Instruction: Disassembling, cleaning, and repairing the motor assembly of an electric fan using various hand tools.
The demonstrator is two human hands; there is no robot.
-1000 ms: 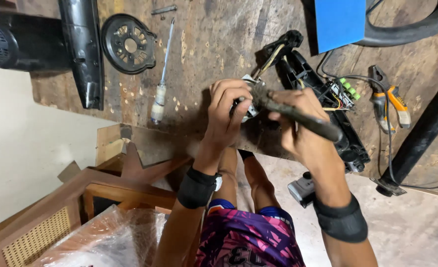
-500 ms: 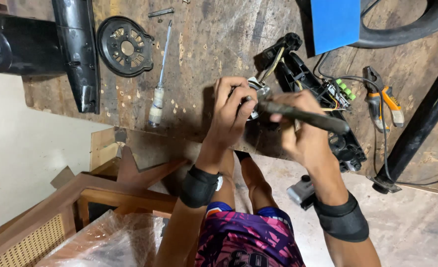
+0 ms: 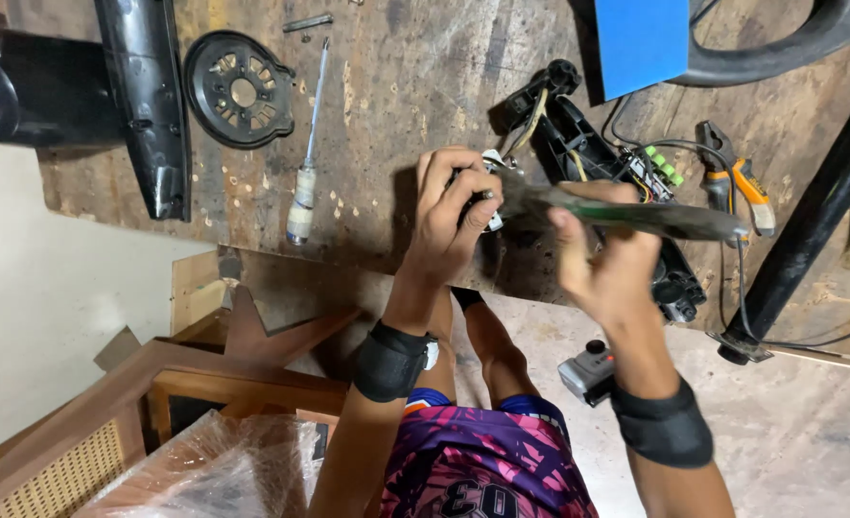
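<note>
Scarred brown wood fills my view: the table [image 3: 396, 86] is pitted and flecked with pale chips. My left hand [image 3: 449, 216] sits near its front edge, fingers [image 3: 463, 197] curled tight around a small metal part [image 3: 492, 192] with pale and dark bits; most of it is hidden under the fingers, so I cannot tell its full shape. My right hand [image 3: 602, 264] is just to the right, closed in a fist around the long green-handled tool [image 3: 636, 216], which is blurred and lies crosswise with its dark end pointing left at the small part. Both wrists wear black bands.

Just behind the hands lies a black plastic housing [image 3: 588, 153], long and open, with yellow and dark wires inside and a row of small green connectors [image 3: 663, 168] at its right. Right of that rest pliers [image 3: 732, 187] with orange and dark grips. Farther left a slim screwdriver [image 3: 305, 163] with a pale, worn handle lies lengthwise, and beyond it a round black slotted cover [image 3: 240, 88], a long glossy black panel [image 3: 147, 105] and a dark motor body [image 3: 22, 91]. A flat blue sheet [image 3: 641, 43] sits at the far edge, and a black tube [image 3: 818, 206] slants down the right side. Below the table, a small grey box [image 3: 588, 372] lies on the concrete floor [image 3: 809, 432].
</note>
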